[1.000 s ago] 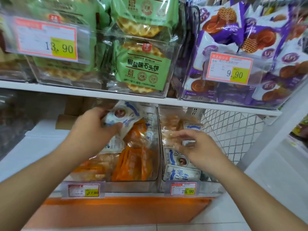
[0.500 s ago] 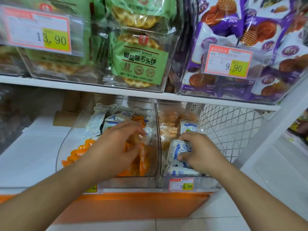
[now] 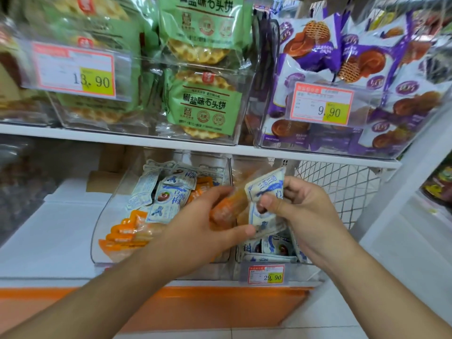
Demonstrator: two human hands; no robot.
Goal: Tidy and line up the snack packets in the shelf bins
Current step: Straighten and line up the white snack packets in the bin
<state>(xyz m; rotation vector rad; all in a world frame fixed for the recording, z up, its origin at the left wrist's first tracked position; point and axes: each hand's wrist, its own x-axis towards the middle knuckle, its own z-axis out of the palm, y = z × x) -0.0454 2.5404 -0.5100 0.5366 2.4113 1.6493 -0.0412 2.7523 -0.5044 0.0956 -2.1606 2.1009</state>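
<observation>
The right hand (image 3: 309, 211) is pinching a blue-and-white packet (image 3: 265, 204) above the right bin (image 3: 266, 263), tagged 29.90 (image 3: 266, 277). The left hand (image 3: 203, 231) is gripping an orange packet (image 3: 228, 204) between both bins. Above, green bags (image 3: 204, 104) are reading 椒盐味石头饼.

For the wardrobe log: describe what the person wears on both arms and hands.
Nothing is worn. The left hand and right hand are bare, without gloves, rings or a watch in view. Both forearms are bare up to the frame edge; no sleeve shows.
</observation>
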